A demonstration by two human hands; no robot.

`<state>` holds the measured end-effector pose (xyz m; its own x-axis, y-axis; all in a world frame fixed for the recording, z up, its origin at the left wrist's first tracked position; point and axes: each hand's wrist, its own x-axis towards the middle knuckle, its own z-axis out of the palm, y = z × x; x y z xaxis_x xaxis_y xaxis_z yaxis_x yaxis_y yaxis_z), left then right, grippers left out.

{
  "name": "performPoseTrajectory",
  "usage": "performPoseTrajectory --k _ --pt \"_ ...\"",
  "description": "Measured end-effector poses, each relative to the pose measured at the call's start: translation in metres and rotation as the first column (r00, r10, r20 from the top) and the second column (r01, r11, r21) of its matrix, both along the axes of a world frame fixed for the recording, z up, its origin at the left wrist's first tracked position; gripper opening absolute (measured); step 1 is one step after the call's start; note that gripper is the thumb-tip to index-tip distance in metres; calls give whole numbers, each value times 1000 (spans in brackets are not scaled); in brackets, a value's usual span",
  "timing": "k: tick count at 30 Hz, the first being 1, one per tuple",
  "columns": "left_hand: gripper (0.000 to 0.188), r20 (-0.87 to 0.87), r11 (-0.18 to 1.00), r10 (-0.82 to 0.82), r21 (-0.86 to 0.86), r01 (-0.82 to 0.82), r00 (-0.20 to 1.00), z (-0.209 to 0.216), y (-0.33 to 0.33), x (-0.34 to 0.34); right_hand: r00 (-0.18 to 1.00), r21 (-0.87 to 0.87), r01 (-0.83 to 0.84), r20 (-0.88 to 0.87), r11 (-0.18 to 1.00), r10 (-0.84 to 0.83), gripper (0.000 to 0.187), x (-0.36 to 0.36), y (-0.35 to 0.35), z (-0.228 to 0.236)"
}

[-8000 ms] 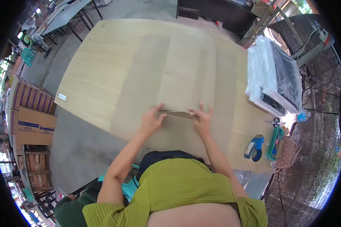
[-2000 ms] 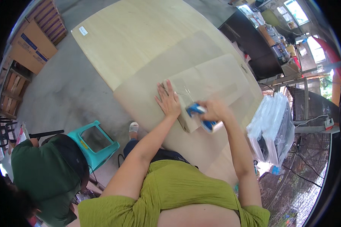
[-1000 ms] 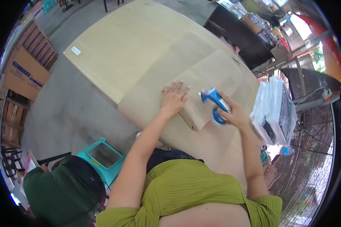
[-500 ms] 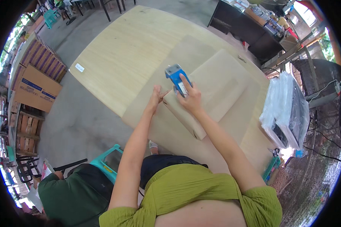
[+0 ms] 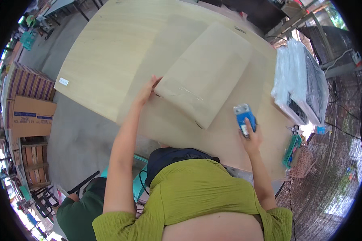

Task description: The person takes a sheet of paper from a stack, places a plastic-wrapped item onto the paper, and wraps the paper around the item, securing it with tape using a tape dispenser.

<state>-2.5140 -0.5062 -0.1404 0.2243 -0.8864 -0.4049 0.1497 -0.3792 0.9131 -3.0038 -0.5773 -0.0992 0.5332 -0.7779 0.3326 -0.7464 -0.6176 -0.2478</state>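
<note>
Our left hand point(image 5: 148, 89), partly open, touches the paper packet point(image 5: 207, 72) near its nine o'clock corner, seemingly steadying it; whether it pinches, we cannot tell. Our right hand point(image 5: 251, 136) wraps round a blue tape dispenser point(image 5: 243, 116), apart at five o'clock, perhaps keeping the taped edge clear. The packet lies on the table point(image 5: 104, 60), twelve o'clock from us.

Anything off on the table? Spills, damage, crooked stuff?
No spills or obvious damage. The brown paper package lies askew to the larger sheet beneath it, and its near corner seems to gape slightly. The blue tape dispenser in the right hand looks normal.
</note>
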Motion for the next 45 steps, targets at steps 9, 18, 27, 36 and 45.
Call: performPoseTrajectory --k 9,18,27,36,45 --pt "89 111 993 -113 56 108 987 7 -54 17 866 -180 365 -294 913 -405 81 -62 32 -8" --pt "89 224 973 -173 -113 202 959 -28 -42 8 546 942 -94 321 324 -774 73 164 -113 -18" --pt "67 -7 98 -995 -125 987 98 31 -21 -160 907 575 -74 378 815 -185 56 168 -166 27" --pt "59 952 940 -22 -85 330 307 35 -247 -43 210 714 -649 -161 -261 -964 38 117 47 16" --pt "57 894 868 -423 354 350 145 45 -208 10 35 444 -887 330 123 -943 36 67 -36 -73"
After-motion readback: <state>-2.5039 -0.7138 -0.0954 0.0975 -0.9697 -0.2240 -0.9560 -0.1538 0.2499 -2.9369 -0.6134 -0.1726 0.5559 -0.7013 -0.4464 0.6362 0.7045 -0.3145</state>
